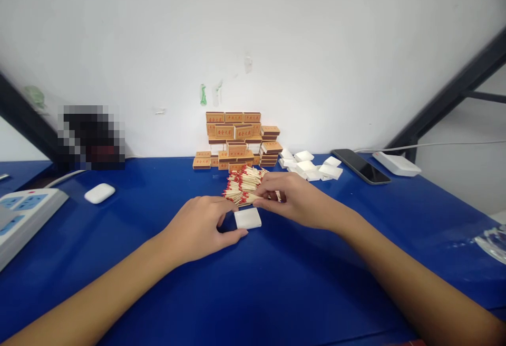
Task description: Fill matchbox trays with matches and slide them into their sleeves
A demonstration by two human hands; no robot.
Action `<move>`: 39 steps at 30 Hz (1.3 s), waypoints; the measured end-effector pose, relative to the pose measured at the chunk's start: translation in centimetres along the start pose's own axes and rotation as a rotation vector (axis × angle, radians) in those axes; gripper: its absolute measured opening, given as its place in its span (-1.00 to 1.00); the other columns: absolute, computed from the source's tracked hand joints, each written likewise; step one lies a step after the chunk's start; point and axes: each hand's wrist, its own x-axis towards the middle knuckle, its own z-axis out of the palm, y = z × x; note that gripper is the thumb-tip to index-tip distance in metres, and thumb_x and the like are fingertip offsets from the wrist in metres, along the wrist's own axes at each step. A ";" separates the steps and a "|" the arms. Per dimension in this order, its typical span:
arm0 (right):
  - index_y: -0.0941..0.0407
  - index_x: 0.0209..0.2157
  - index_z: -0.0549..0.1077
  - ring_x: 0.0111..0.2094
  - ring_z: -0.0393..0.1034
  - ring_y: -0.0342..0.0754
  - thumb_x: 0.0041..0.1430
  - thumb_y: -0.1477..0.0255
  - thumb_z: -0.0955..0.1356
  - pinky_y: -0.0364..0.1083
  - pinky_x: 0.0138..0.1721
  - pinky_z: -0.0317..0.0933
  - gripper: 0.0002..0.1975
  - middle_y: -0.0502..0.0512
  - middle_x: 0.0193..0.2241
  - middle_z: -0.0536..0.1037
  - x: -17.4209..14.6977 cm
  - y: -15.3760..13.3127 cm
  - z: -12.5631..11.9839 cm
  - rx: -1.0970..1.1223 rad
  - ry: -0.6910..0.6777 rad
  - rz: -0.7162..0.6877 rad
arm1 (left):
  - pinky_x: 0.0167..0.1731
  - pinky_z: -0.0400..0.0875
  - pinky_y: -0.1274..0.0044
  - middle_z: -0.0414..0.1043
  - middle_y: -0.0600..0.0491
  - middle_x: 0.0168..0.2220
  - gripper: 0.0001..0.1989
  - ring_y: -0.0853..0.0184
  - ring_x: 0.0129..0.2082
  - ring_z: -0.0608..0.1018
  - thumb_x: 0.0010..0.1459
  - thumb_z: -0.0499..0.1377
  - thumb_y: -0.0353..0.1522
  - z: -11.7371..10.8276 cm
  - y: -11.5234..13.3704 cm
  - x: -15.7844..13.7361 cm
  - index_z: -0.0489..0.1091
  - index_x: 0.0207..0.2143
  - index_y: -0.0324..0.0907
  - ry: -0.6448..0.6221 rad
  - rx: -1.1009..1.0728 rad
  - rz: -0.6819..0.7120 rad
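Note:
A small white matchbox tray [248, 218] lies on the blue table in front of me. My left hand [207, 225] grips its left end, the index finger at the far edge and the thumb at the near edge. Just behind the tray is a heap of red-tipped matchsticks [241, 184]. My right hand [290, 196] reaches into the right side of this heap, fingers pinched together on some matches. How many it has is hidden by the fingers.
Orange matchboxes [236, 148] stand stacked against the wall, with loose white trays [306, 167] beside them. Further right are a phone [360, 167] and a white box-shaped device [396, 164]. At left sit a white earbud case [100, 193] and a power strip [31, 206].

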 end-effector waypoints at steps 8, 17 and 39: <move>0.11 -0.25 0.58 -0.33 0.37 -0.09 0.38 0.42 0.39 -0.10 -0.28 0.19 -0.88 0.05 -0.31 0.52 -0.7 -1.2 0.5 -0.068 -0.158 -0.007 | -0.52 0.13 0.50 0.41 0.15 -0.51 -0.68 0.37 -0.54 0.41 0.20 0.29 -0.05 0.2 -0.1 0.1 0.56 -0.26 -0.11 -0.015 -0.012 0.003; 0.09 -0.14 0.64 -0.30 0.41 -0.09 0.32 0.42 0.46 -0.11 -0.30 0.20 -0.89 0.06 -0.25 0.54 -0.9 -1.5 1.0 -0.089 -0.179 0.030 | -0.52 0.13 0.52 0.42 0.15 -0.50 -0.68 0.39 -0.54 0.40 0.21 0.30 -0.07 0.1 -0.1 0.0 0.58 -0.18 -0.11 -0.026 -0.021 0.036; 0.15 -0.23 0.59 -0.28 0.41 -0.10 0.36 0.49 0.41 -0.10 -0.26 0.26 -0.92 0.09 -0.22 0.53 -0.6 -1.8 2.5 0.007 -0.160 0.025 | -0.49 0.11 0.52 0.37 0.16 -0.49 -0.74 0.38 -0.54 0.37 0.23 0.29 -0.13 -0.1 0.2 0.0 0.54 -0.21 -0.12 -0.052 -0.009 0.044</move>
